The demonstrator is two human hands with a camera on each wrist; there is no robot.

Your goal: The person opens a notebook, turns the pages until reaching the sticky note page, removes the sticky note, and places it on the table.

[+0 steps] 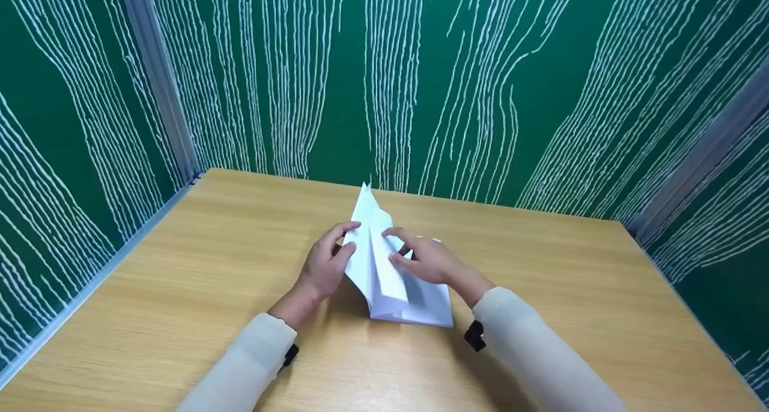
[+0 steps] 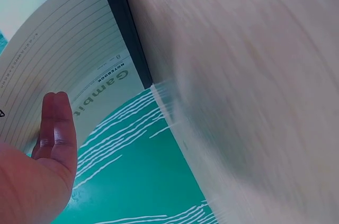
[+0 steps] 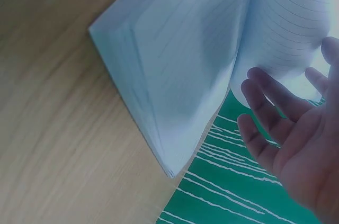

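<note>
A white notebook (image 1: 426, 301) with lined pages lies open on the table, its left part raised and fanned. My left hand (image 1: 324, 265) grips that raised part at its left edge, thumb on the page side. In the left wrist view, straight fingers (image 2: 58, 123) lie against a cream, lined sheet with "Gambit NOTEBOOK" printed on it, beside a dark spine strip (image 2: 124, 28). My right hand (image 1: 429, 259) touches a standing page (image 1: 387, 268) with its index finger and thumb, the tips apart. The right wrist view shows its fingers loosely spread beside a curved lined page (image 3: 288, 17).
The notebook rests on a wooden table (image 1: 210, 280). Behind the table's far edge rises a green wall (image 1: 342, 99) with white wavy lines, and similar panels stand at both sides. Dark wrist devices (image 1: 474, 336) sit under the pale sleeves (image 1: 534, 346).
</note>
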